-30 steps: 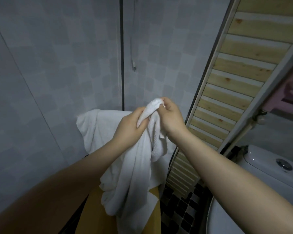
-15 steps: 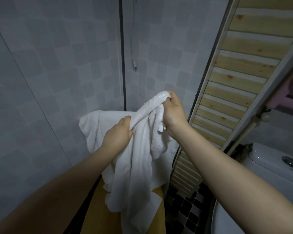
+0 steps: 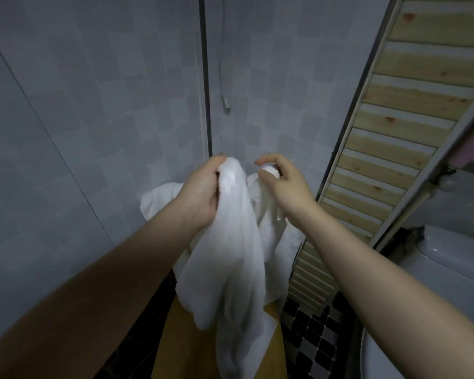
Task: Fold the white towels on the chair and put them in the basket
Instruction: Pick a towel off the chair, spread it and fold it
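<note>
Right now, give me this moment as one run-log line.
stage: picking up towel, unfolded | left hand: grips white towel | right hand: pinches its edge | chair: more towel draped | basket: not in view

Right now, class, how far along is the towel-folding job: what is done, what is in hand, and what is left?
Done: nothing visibly; no folded towel or basket shows. In hand: the left hand grips the bunched top of a white towel that hangs unfolded over the yellow chair, while the right hand pinches another part of it. Left: folding it, the second towel draped behind, and basketing both.
</note>
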`<act>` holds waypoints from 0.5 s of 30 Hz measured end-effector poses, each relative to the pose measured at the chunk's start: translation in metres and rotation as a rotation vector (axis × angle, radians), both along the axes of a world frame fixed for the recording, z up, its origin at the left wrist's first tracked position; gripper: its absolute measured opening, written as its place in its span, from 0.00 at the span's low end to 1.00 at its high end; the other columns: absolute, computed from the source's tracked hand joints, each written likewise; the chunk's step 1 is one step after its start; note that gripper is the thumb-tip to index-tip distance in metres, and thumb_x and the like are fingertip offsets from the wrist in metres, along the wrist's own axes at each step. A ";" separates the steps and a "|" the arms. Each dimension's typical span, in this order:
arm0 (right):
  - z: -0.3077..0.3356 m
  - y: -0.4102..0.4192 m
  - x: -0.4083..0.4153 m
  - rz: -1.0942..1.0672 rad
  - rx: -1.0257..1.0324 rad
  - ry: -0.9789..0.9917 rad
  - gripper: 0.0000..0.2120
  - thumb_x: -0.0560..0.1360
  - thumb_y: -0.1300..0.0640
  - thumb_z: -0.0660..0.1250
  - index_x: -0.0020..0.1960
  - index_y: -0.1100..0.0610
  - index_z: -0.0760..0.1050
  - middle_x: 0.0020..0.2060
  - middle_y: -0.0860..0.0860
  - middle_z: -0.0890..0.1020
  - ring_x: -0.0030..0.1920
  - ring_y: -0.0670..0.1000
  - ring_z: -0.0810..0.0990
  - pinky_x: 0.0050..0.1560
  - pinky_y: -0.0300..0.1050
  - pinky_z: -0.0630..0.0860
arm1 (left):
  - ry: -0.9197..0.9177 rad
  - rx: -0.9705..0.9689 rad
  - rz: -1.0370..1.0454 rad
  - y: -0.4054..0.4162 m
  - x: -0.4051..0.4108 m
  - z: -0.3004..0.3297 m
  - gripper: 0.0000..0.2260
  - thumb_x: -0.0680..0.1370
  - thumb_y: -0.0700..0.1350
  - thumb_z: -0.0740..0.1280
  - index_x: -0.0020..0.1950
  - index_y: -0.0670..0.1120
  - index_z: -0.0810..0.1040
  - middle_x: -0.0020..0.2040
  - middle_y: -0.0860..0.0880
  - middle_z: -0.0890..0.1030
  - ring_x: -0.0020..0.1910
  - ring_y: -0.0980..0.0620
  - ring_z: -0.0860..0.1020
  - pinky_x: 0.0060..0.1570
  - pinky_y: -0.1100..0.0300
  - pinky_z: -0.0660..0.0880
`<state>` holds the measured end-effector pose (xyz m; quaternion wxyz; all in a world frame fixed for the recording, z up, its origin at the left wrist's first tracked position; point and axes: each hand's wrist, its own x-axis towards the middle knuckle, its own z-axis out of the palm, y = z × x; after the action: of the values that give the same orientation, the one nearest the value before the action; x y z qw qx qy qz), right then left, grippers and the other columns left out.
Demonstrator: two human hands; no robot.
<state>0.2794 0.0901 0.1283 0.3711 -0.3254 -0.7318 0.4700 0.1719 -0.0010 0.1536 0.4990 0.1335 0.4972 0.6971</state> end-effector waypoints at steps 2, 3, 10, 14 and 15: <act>0.004 -0.013 -0.003 0.090 -0.116 0.086 0.08 0.75 0.64 0.63 0.42 0.53 0.76 0.38 0.44 0.78 0.38 0.44 0.76 0.40 0.36 0.73 | -0.141 0.123 -0.049 0.009 -0.006 0.008 0.16 0.80 0.46 0.56 0.39 0.40 0.75 0.26 0.47 0.79 0.27 0.54 0.76 0.33 0.62 0.76; 0.006 -0.018 -0.005 0.138 -0.200 0.144 0.07 0.75 0.64 0.63 0.41 0.55 0.75 0.37 0.47 0.78 0.37 0.45 0.75 0.37 0.36 0.72 | -0.158 0.166 -0.053 0.013 -0.008 0.009 0.14 0.80 0.46 0.56 0.41 0.39 0.74 0.26 0.47 0.79 0.26 0.55 0.76 0.33 0.63 0.76; 0.005 -0.025 0.001 0.183 -0.292 0.258 0.09 0.80 0.59 0.58 0.45 0.57 0.75 0.39 0.49 0.79 0.38 0.43 0.78 0.39 0.31 0.74 | 0.008 0.200 -0.003 0.023 -0.012 -0.003 0.07 0.77 0.39 0.59 0.43 0.40 0.75 0.32 0.48 0.82 0.36 0.54 0.80 0.41 0.64 0.76; 0.000 -0.024 0.009 0.281 -0.167 -0.025 0.08 0.75 0.57 0.66 0.38 0.53 0.81 0.43 0.53 0.78 0.41 0.44 0.79 0.47 0.37 0.76 | -0.012 0.200 0.010 0.028 -0.016 -0.002 0.08 0.78 0.39 0.58 0.43 0.41 0.75 0.32 0.48 0.83 0.36 0.55 0.80 0.39 0.66 0.76; -0.003 -0.022 0.011 0.297 -0.171 -0.110 0.06 0.73 0.57 0.70 0.38 0.53 0.83 0.48 0.56 0.78 0.45 0.48 0.80 0.53 0.43 0.77 | -0.039 0.219 0.023 0.030 -0.019 -0.001 0.07 0.78 0.40 0.58 0.44 0.41 0.75 0.34 0.47 0.82 0.37 0.54 0.80 0.38 0.66 0.76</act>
<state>0.2908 0.0685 0.1252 0.2281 -0.2695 -0.7482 0.5617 0.1526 0.0285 0.1530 0.4828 0.1681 0.4099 0.7554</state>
